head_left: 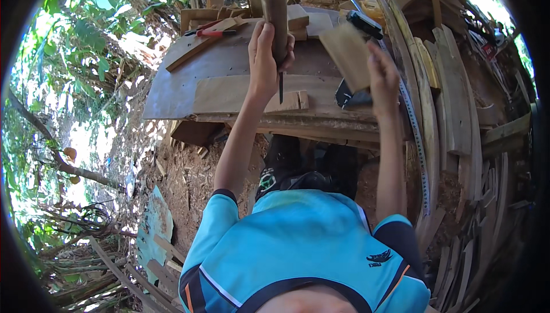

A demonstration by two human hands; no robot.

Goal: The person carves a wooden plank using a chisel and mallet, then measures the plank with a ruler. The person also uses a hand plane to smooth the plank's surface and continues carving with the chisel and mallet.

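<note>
Wood is nearly everywhere here: a brown plywood worktop (217, 78) spreads across the upper middle of the view, with curved planks (441, 84) stacked along its right side and offcuts heaped behind it. The left hand (264, 55) is raised over the worktop, its fingers wrapped tight around a chisel (276, 21) with a thick, rounded wooden handle that sticks up above the fist; the thin dark blade hangs point-down below the hand, its tip just above a small wooden block (289, 102) lying near the front edge of the bench. Whether the tip touches the block cannot be told. The right hand (382, 75) is lifted to the right of it and grips a flat rectangular piece of wood (346, 55), held tilted, with the fingers closed on its lower edge. Just below that piece a dark tool (350, 98) lies on the bench, its kind unclear. A measuring tape (417, 141) runs in a long strip down the right side of the worktop and hangs past its edge. At the back left of the bench lie red-handled pliers (209, 31) beside a long wooden strip (200, 46). The person wears a bright blue shirt (298, 244) with dark trim. Sawdust and wood chips cover the ground (183, 181) under the bench, and green foliage (74, 44) fills the left side.
</note>
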